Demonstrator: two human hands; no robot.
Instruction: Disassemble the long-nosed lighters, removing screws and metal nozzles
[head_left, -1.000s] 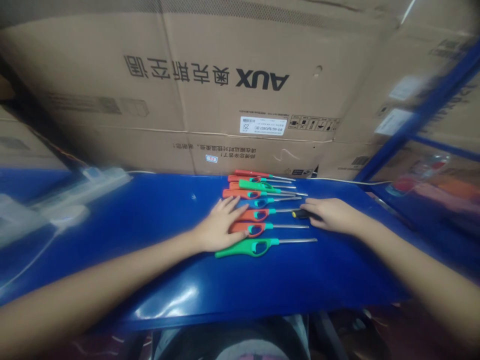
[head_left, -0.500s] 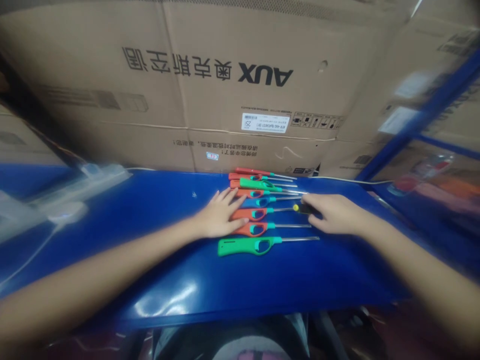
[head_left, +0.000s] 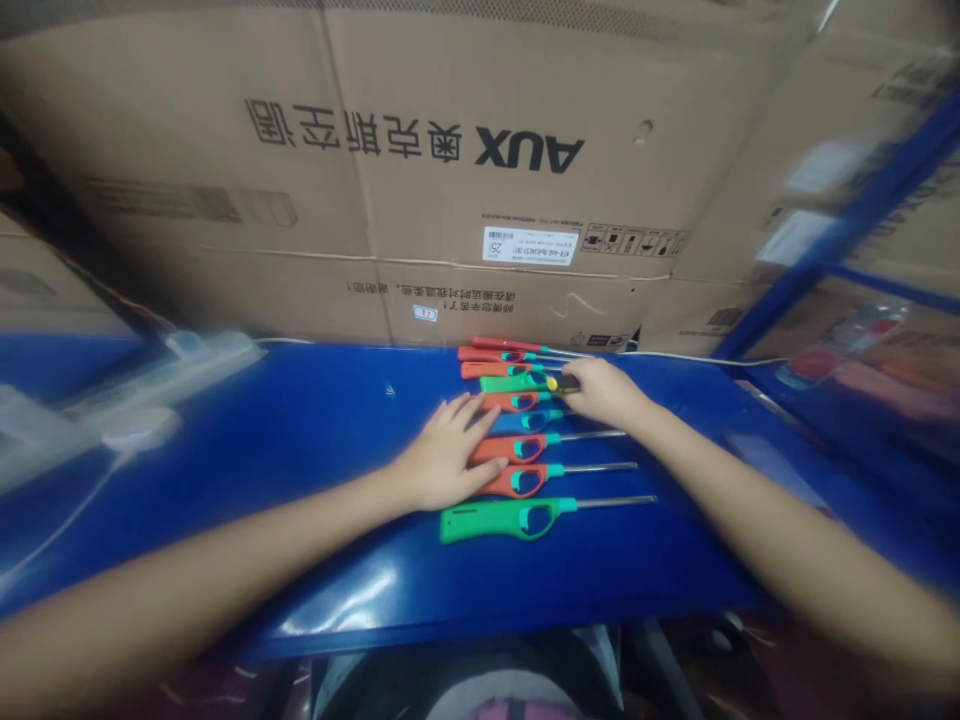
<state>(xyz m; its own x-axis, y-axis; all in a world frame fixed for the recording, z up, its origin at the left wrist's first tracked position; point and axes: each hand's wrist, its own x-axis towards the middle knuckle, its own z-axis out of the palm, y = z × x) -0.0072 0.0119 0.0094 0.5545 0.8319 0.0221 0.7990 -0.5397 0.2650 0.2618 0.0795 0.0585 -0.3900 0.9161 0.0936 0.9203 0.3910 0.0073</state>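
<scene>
Several long-necked gas lighters lie side by side on the blue tabletop, metal tubes toward the right. The nearest is a green lighter point(head_left: 487, 520); beyond it come orange lighters point(head_left: 514, 482), a blue lighter point(head_left: 525, 420), another green lighter point(head_left: 506, 384) and red lighters point(head_left: 510, 345) at the back. My left hand point(head_left: 450, 455) rests with fingers spread over the handle ends of the middle ones. In my right hand point(head_left: 611, 395) is a small black tool with a yellow end point(head_left: 561, 383), held close to the farther green lighter's trigger end; its exact kind is not clear.
A large cardboard box panel point(head_left: 420, 210) stands along the table's back edge. At left is a white power strip point(head_left: 202, 375) with a cable. A blue metal post point(head_left: 847, 215) rises at right, with a plastic bottle point(head_left: 847, 345) behind it.
My right hand has moved left and farther back with the black tool. My left hand and the nearer lighters have shifted toward me; the farther green lighter now lies apart from the orange one behind it.
</scene>
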